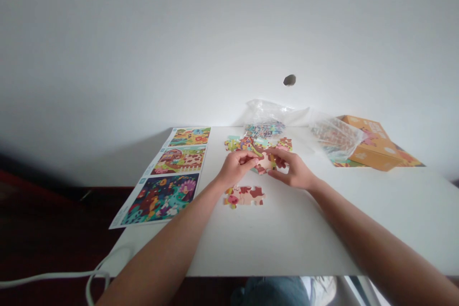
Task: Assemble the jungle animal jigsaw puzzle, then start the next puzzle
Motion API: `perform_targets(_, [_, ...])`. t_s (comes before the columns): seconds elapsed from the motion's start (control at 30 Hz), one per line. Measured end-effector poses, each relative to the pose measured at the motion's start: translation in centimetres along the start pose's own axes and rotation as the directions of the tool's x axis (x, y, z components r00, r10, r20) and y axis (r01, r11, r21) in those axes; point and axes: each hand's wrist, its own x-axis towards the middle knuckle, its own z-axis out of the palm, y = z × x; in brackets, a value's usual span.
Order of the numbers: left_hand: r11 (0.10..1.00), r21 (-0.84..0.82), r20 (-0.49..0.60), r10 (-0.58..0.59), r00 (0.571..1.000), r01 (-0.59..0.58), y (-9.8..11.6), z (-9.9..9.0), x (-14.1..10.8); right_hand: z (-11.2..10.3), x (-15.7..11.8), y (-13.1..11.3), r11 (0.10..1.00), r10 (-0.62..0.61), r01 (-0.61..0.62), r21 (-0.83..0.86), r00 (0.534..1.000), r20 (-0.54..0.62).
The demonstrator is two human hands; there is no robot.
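Note:
My left hand (pixel 236 166) is closed in a pinch, its thumb and index fingertips at the edge of a puzzle piece over the loose pile. Opposite it, my right hand (pixel 293 170) has its index finger and thumb around a cream and brown puzzle piece (pixel 264 164). Loose colourful puzzle pieces (pixel 285 143) lie beneath and behind both hands, partly hidden by the fingers. Nearer to me, a few joined pieces (pixel 245 196) form a cow's head and spotted body, flat on the white table (pixel 272 239).
On the left lies a printed sheet (pixel 179 160) with three pictures, overhanging the table's edge. Clear bags of pieces (pixel 265 129) (pixel 337 136) stand at the back. An orange box (pixel 376 146) rests at right on a colourful sheet. A white cable (pixel 53 276) hangs at lower left.

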Motion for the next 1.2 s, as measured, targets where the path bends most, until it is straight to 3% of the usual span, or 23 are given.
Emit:
perform_targets(0.13, [0.998,0.033,0.104,-0.051,0.993,0.047,0.1,-0.2,-0.2,-1.2,-0.2,-0.3,0.984,-0.087,0.095,-0.151,0.994,0.064])
perform_targets(0.33, [0.995,0.099,0.303,-0.047,0.952,0.018,-0.2,-0.3,-0.7,-1.7,-0.2,-0.9,0.981,-0.089,0.115,-0.153,0.982,0.169])
perform_targets(0.4, [0.991,0.134,0.321,-0.033,0.947,-0.011,-0.5,-0.1,-0.7,-1.3,-0.2,-1.1,0.987,-0.025,0.057,-0.148,0.977,0.210])
perform_targets(0.5, [0.973,0.226,0.255,-0.020,0.967,-0.039,-0.9,-0.2,-0.5,-0.6,-0.2,-1.6,0.982,0.098,-0.043,-0.182,0.947,0.307])
perform_targets(0.6, [0.937,0.343,0.200,-0.010,0.980,-0.060,-0.9,-0.6,-0.5,-0.2,-0.4,-2.3,0.959,0.157,-0.047,-0.279,0.909,0.387])
perform_targets(0.7, [0.884,0.439,0.289,0.030,0.957,-0.161,-0.5,-0.9,-0.6,0.0,-0.6,-2.7,0.949,0.155,-0.008,-0.314,0.882,0.446])
perform_targets(0.8, [0.828,0.460,0.448,0.096,0.889,-0.321,0.0,-0.9,-0.8,-0.3,-0.7,-2.6,0.966,0.130,0.004,-0.259,0.858,0.497])
perform_targets(0.9, [0.783,0.475,0.520,0.119,0.846,-0.402,0.1,-1.0,-0.8,-0.8,-0.7,-2.3,0.976,0.108,0.009,-0.218,0.847,0.520])
perform_targets(1.2, [0.755,0.510,0.521,0.109,0.847,-0.411,-0.1,-1.2,-0.8,-0.7,-0.9,-3.0,0.953,0.171,-0.015,-0.304,0.854,0.492])
